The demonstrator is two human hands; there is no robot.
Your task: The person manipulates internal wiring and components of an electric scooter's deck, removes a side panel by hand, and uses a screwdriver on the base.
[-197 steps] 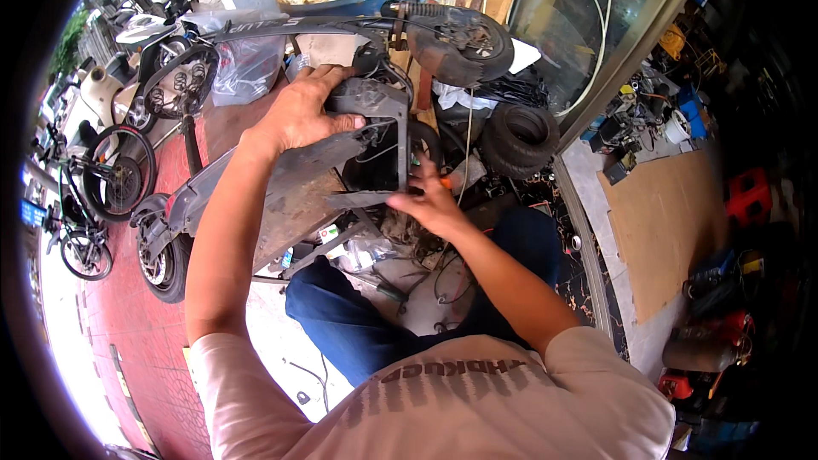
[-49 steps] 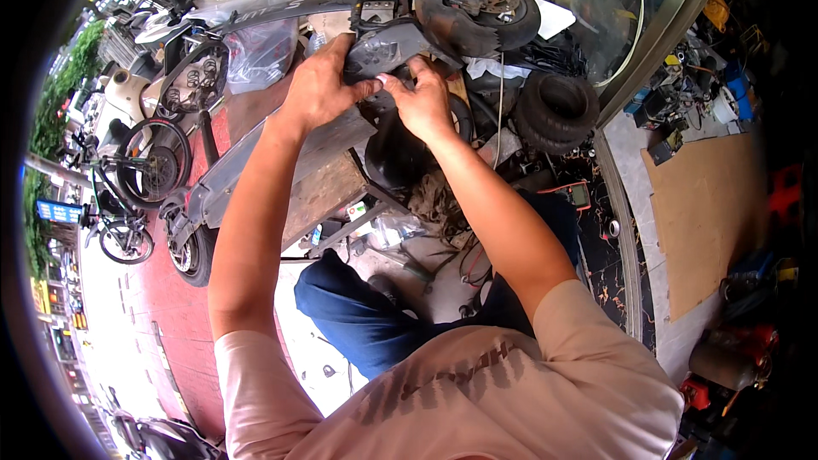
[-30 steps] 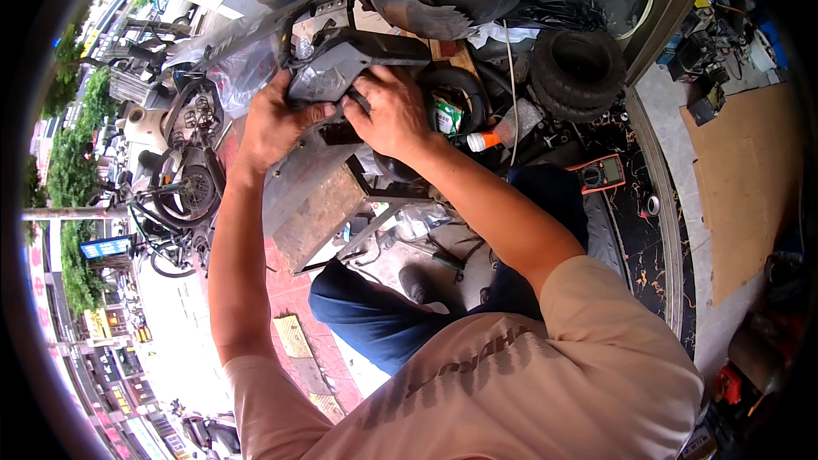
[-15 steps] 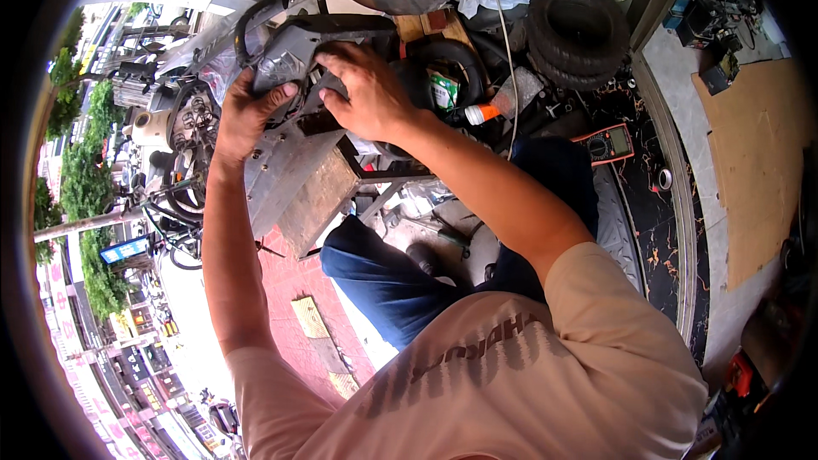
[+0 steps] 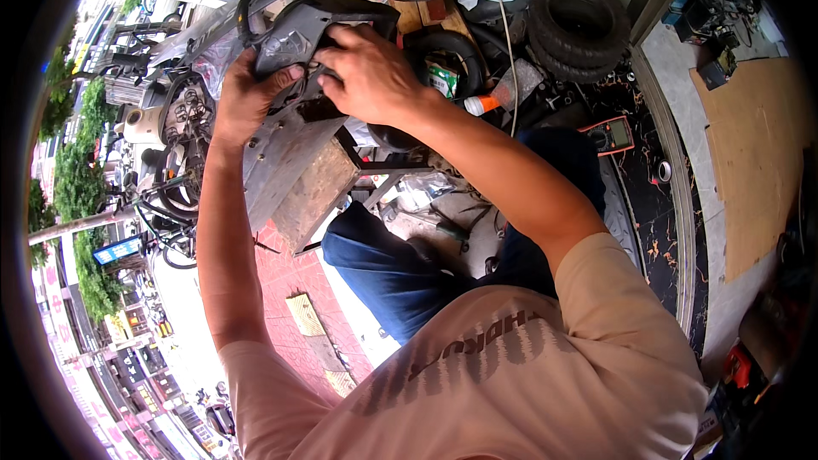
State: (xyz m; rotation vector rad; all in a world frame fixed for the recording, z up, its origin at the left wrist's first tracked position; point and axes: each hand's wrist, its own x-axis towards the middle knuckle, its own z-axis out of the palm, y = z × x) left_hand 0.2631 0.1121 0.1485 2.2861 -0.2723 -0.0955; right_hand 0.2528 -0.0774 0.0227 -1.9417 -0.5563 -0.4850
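A dark plastic housing [image 5: 294, 41] with a shiny grey face, like a scooter's instrument cover, is tilted up over a metal-topped bench [image 5: 277, 149]. My left hand [image 5: 245, 100] grips its left lower edge, thumb across the front and fingers mostly behind. From the right, my right hand [image 5: 375, 77] reaches in with bent fingers on the housing's lower right edge. Its thumb points toward the left thumb, and thin dark wires seem to lie between the two. What the right fingertips pinch there is too small to make out.
Stacked black tyres [image 5: 578, 30] lie at the back right, near an orange-and-white bottle [image 5: 482, 105]. A red-edged multimeter [image 5: 610, 135] rests on the dark ledge beside my leg. Cardboard [image 5: 758, 162] covers floor at far right. Parked two-wheelers [image 5: 175, 170] stand to the left.
The housing has tipped slightly upward, and my right hand has shifted a little toward its lower edge with the fingers more bent. My left hand stays on the left edge.
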